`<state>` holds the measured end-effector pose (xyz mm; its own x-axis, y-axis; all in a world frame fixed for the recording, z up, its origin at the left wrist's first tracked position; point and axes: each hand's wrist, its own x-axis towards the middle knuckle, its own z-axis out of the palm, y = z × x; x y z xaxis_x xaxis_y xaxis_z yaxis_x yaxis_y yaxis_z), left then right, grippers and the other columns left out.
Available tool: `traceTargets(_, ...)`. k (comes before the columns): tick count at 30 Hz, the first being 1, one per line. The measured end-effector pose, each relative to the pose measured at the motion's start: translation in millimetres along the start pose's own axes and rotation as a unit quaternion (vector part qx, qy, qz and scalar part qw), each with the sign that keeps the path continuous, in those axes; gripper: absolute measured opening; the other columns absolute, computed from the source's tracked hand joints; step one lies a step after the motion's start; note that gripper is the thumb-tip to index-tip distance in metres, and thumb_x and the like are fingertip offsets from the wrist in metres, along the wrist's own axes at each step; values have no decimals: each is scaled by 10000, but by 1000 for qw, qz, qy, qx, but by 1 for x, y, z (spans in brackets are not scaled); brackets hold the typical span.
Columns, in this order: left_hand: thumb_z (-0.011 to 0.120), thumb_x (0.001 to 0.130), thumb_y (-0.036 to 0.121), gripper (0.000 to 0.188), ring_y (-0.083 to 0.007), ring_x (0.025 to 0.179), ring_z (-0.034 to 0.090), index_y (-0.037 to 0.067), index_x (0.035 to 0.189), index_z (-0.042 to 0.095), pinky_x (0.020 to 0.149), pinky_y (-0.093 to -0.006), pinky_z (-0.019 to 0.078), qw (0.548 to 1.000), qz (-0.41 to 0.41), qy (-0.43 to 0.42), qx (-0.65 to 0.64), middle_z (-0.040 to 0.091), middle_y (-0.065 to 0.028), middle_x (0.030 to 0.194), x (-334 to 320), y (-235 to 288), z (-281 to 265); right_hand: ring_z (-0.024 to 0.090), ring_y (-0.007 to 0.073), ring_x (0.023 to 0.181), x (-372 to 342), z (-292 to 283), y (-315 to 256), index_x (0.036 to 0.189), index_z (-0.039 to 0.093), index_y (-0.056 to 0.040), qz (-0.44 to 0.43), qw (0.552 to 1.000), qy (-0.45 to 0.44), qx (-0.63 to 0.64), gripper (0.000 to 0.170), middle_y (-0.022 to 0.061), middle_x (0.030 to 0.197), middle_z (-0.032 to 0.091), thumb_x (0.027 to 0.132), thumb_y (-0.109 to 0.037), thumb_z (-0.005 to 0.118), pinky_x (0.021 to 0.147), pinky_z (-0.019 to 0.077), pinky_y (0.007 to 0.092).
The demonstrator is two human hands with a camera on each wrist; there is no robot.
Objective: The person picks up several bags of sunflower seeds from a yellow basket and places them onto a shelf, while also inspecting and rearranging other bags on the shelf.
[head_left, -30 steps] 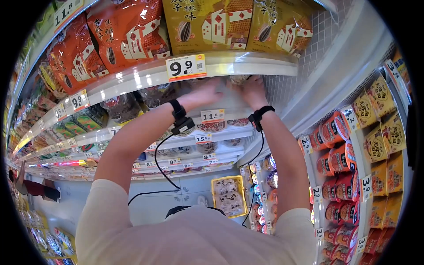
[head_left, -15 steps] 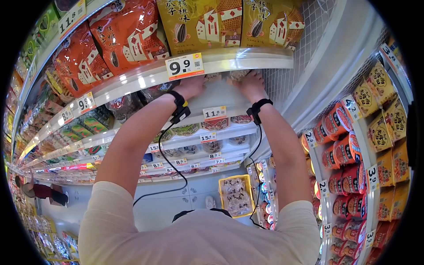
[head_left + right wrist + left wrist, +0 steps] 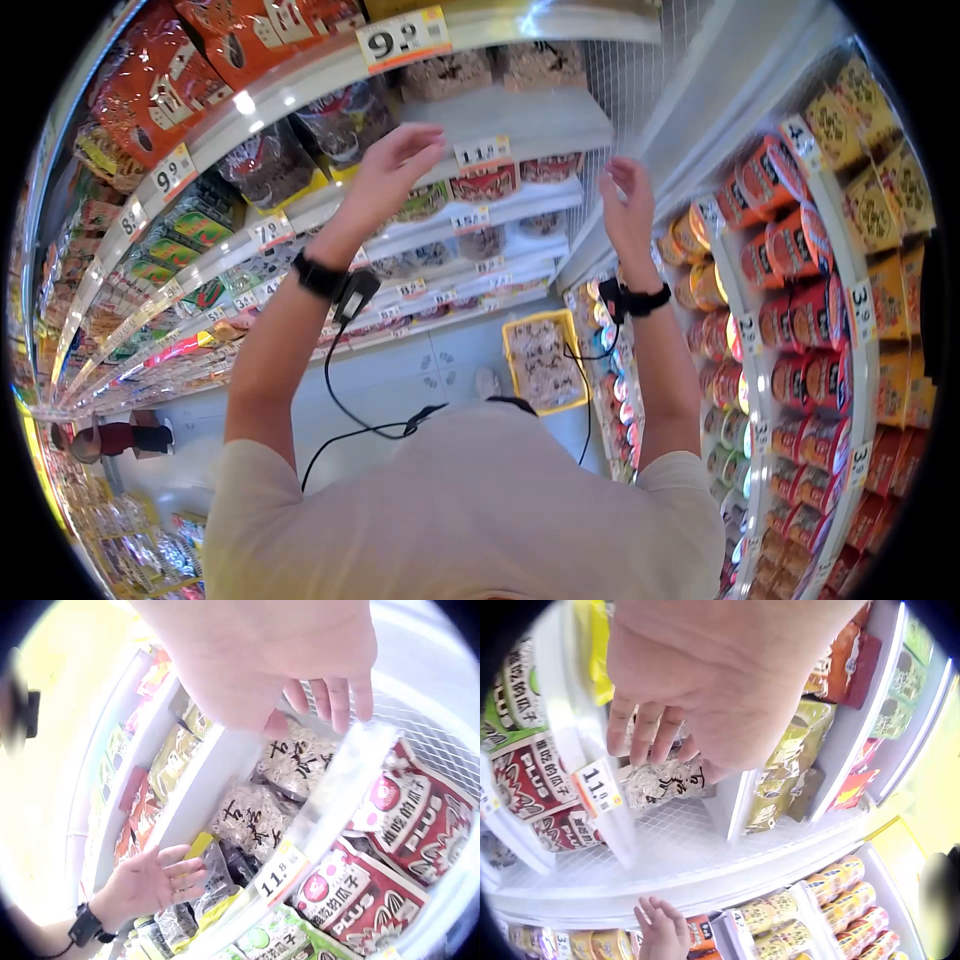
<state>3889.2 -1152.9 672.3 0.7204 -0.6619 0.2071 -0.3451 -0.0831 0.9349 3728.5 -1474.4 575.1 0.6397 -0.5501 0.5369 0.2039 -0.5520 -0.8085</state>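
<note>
Two clear bags of seeds with black lettering stand side by side on the shelf marked 11.8. My left hand is in the air in front of that shelf's left part, fingers loosely extended and empty. Out to the right, my right hand hangs beside the shelf end, its fingers relaxed and holding nothing. The left wrist view has my left palm partly covering a seed bag. In the right wrist view my right palm is above the bags, touching none that I can see.
Below, a yellow basket holding several clear bags stands on the floor. A wire mesh panel closes the shelf's right end. Shelves of red cups run down the right side. At the far left is another person. Black cables hang from both wrists.
Both hands have come back from inside the shelf and moved apart, leaving the two seed bags in view. The head view has tilted, with the upper shelf now higher in it.
</note>
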Motion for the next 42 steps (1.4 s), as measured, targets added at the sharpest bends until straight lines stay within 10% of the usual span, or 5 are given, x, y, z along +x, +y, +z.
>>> traceTargets(15, 658, 977, 155, 289, -177, 940, 696, 14, 1228, 634, 820, -315, 573, 901, -366, 220, -73, 715, -93, 1056, -367, -159, -36, 702, 217, 841, -447, -79, 174, 1054, 616, 2, 443, 878, -69, -169, 240, 107, 932, 686, 887, -161, 672, 715, 554, 332)
traceTargets(25, 639, 980, 154, 287, -174, 896, 699, 2, 1223, 630, 809, -304, 570, 885, -396, 215, -115, 716, -102, 1037, -457, -195, -36, 698, 234, 882, -526, -55, 95, 1117, 588, 18, 669, 731, -121, -62, 277, 121, 1016, 647, 918, -170, 624, 695, 586, 387)
traceTargets(42, 618, 993, 134, 262, -176, 893, 694, 3, 1219, 620, 796, -304, 568, 807, -547, 200, -94, 697, -102, 1042, -548, -295, 31, 728, 240, 758, -641, 13, 282, 1055, 643, 26, 766, 611, -161, -117, 248, 112, 888, 683, 892, -160, 626, 597, 600, 397)
